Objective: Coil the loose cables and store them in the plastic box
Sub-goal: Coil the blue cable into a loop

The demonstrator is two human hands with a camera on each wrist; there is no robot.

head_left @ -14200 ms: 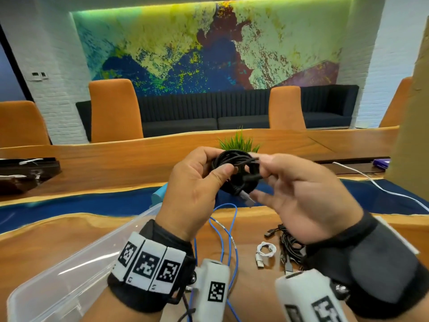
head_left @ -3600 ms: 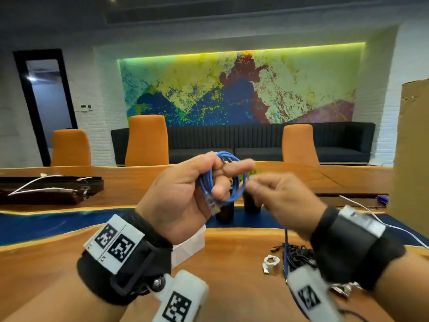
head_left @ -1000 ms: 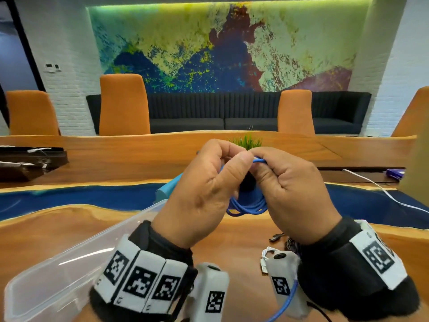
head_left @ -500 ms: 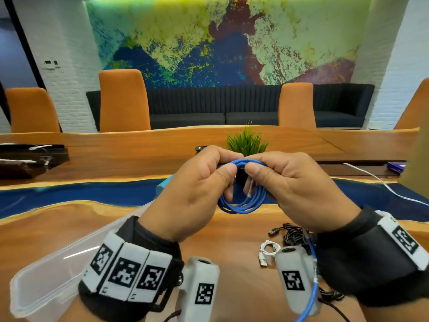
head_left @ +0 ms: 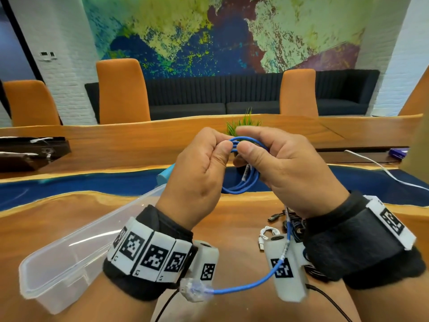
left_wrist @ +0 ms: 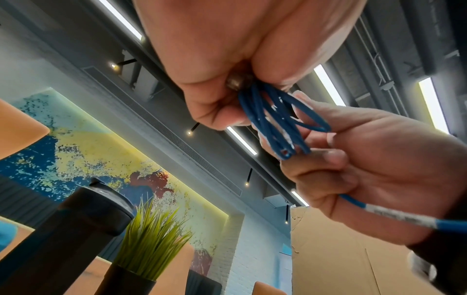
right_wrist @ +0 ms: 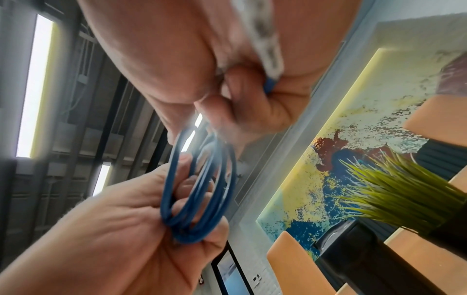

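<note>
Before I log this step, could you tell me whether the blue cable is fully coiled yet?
No, the blue cable has a loose tail with its clear plug dangling below the wrists.

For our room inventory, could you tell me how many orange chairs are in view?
4 orange chairs: far-left chair, left-centre chair, right-centre chair, and right-edge chair, cut off by the frame. Others may be hidden.

You see a bright blue round network cable (head_left: 241,184) with a clear plastic plug. The rectangular plastic box (head_left: 69,259) is transparent. The slab worktop (head_left: 58,219) is orange-brown wood crossed by a deep blue band. Your black wristbands (head_left: 348,238) carry white tiles with black square codes. The high-backed chairs (head_left: 120,91) are orange.
</note>
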